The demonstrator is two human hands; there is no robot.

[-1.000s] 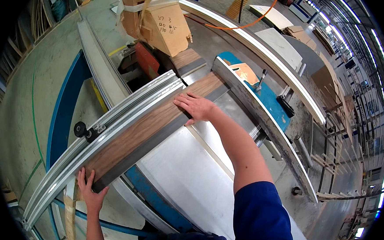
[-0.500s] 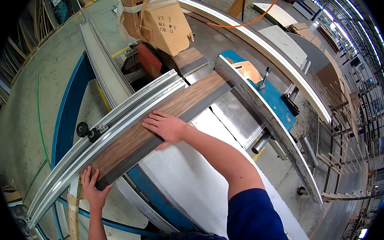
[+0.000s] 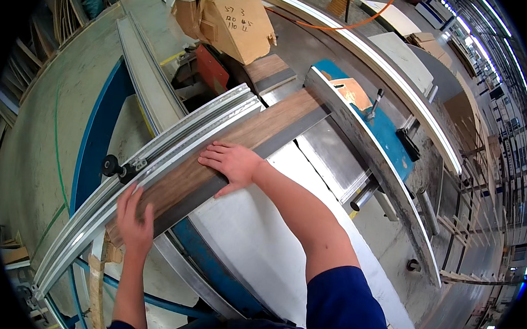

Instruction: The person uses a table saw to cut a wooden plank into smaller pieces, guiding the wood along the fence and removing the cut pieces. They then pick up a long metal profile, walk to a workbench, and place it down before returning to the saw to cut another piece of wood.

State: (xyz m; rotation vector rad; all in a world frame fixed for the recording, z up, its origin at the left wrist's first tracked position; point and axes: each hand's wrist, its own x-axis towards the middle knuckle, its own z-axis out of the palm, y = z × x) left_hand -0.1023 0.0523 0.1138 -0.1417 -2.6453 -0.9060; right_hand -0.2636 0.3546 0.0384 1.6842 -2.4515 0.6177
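A long wood-grain board [image 3: 272, 124] with a dark grey strip along one side lies against a ribbed aluminium fence [image 3: 202, 127]. Its far end meets a long upright metal guide [image 3: 378, 140]. My right hand [image 3: 234, 164] lies flat across the middle of the board, fingers stretched toward the fence and thumb over the grey edge. Over the board's near end, beside the fence, is my left hand [image 3: 134, 223], fingers extended and a little apart, slightly blurred. Whether it touches the board I cannot tell. Neither hand grips anything.
A black knob clamp [image 3: 118, 168] sits on the fence. Beyond are a cardboard-covered hood [image 3: 238, 30], a red panel [image 3: 211, 68] and a shorter wood-grain piece [image 3: 269, 71]. A blue plate with a lever [image 3: 376, 102] stands behind the guide. A white sliding table [image 3: 266, 225] lies before me.
My left hand has left the board's near end corner and moved up and forward over the board. My right hand stays flat on it. The whole view has shifted slightly.
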